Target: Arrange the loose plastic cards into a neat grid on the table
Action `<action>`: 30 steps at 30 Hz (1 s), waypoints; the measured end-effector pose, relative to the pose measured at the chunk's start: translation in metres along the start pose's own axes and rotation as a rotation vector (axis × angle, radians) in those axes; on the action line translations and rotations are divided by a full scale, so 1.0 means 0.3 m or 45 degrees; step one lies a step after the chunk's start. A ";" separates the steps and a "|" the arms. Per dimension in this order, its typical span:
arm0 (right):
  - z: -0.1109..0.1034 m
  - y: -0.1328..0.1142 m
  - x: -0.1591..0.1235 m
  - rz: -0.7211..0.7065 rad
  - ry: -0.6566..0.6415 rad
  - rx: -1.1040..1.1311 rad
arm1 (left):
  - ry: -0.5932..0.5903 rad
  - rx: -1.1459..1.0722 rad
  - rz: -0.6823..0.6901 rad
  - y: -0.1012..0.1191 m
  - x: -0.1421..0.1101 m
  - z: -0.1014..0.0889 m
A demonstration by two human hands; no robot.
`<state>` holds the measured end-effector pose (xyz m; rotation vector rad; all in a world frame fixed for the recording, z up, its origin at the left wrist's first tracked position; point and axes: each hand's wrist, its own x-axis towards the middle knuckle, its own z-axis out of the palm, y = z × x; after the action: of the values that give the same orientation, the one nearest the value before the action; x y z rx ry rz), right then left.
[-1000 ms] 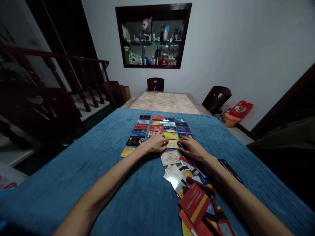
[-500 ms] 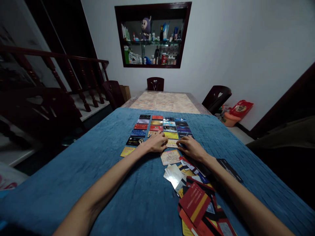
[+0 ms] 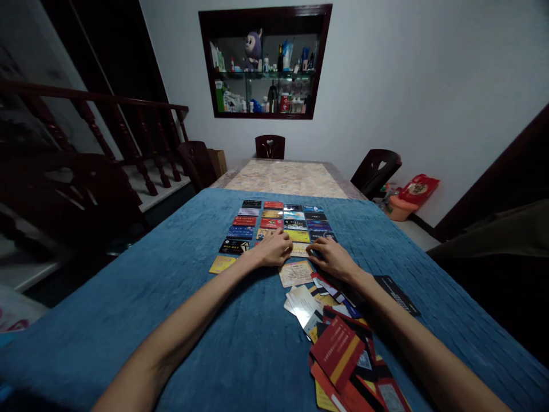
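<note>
A pale yellow-white card (image 3: 299, 250) lies between my two hands, just below a bright yellow card (image 3: 297, 236). My left hand (image 3: 275, 248) has its fingers curled closed at the pale card's left edge. On the opposite edge, the bent fingers of my right hand (image 3: 329, 255) pinch the same card. Columns of cards in several colours stretch away on the blue cloth, with a black card (image 3: 234, 246) and a gold card (image 3: 222, 264) at the left. Under my left hand, part of the second column is hidden. A cream card (image 3: 296, 273) lies just below my fingers.
A loose, overlapping heap of cards with a dark red card (image 3: 337, 349) on top lies at the near right. Beyond my right forearm is a black card (image 3: 397, 294). The blue cloth (image 3: 171, 257) covers the near table; chairs stand around it.
My hands stay at the two edges of the pale card with hardly any movement. The whole view has shifted very slightly.
</note>
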<state>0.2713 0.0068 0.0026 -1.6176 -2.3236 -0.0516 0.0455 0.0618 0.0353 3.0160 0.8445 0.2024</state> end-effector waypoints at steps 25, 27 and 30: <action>-0.157 0.030 -0.145 0.084 0.097 -0.103 | 0.125 -0.116 0.310 0.170 0.019 -0.027; -0.173 0.035 -0.191 0.106 0.084 -0.110 | 0.089 -0.118 0.378 0.208 0.026 -0.018; -0.192 0.038 -0.249 0.108 0.031 -0.088 | 0.034 -0.123 0.463 0.246 0.046 -0.002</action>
<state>0.3186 -0.0687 0.0356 -1.7370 -2.2554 -0.1333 0.0954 0.0057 0.0404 3.0528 0.2693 0.2743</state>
